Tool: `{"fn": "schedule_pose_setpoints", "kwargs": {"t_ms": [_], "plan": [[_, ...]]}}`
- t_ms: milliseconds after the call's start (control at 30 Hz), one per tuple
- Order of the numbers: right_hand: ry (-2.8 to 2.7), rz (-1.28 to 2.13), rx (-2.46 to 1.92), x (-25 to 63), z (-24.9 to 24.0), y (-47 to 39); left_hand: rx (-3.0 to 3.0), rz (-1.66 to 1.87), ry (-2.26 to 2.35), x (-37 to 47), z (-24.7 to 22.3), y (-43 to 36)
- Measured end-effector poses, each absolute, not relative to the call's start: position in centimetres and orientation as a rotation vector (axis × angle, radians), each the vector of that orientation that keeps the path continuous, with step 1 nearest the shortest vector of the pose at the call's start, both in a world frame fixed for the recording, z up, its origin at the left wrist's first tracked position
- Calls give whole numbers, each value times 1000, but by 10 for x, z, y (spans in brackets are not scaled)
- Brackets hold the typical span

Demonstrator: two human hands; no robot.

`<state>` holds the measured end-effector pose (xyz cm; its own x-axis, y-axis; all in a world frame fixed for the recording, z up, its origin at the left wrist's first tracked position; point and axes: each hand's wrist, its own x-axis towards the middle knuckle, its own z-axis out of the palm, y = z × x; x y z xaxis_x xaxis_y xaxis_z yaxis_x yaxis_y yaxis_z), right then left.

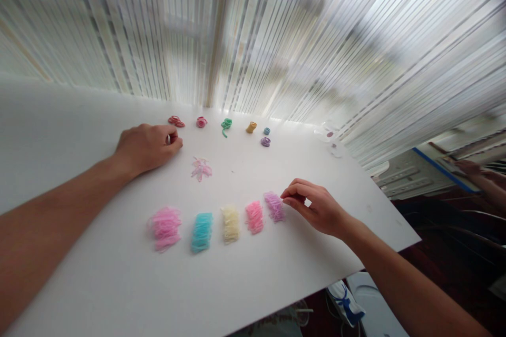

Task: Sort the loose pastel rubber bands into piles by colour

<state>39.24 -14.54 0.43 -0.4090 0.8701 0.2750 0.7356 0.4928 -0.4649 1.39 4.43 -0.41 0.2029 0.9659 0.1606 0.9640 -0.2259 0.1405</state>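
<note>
My left hand (148, 148) rests on the white table with its fingers curled in and the thumb against them, just in front of some red coils (176, 121). Whether anything is between those fingers cannot be seen. My right hand (312, 205) is pinched, its fingertips at the right edge of a lilac bundle of thin strips (274, 206); what the pinch holds is too small to make out. Left of it lie similar bundles: coral pink (254, 217), pale yellow (231, 225), blue (202, 232) and pink (166, 228). A pale pink star-shaped cluster (201, 168) lies between the hands.
Along the back of the table (118, 274) sit small coils: pink (201, 122), green (226, 125), yellow (251, 127), blue (266, 130), purple (265, 142). Clear round pieces (335, 149) lie far right. Striped curtains (253, 37) hang behind. Another person's arm (488, 176) shows at right.
</note>
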Motion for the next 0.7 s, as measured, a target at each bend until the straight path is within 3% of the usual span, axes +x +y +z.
{"fn": "schedule_pose_setpoints", "kwargs": {"t_ms": [367, 700], "plan": [[-2151, 291, -1349, 390, 25, -130, 2412, 324, 1973, 14, -5, 45], [-2000, 418, -1258, 352, 57, -46, 2398, 330, 1960, 14, -4, 45]]}}
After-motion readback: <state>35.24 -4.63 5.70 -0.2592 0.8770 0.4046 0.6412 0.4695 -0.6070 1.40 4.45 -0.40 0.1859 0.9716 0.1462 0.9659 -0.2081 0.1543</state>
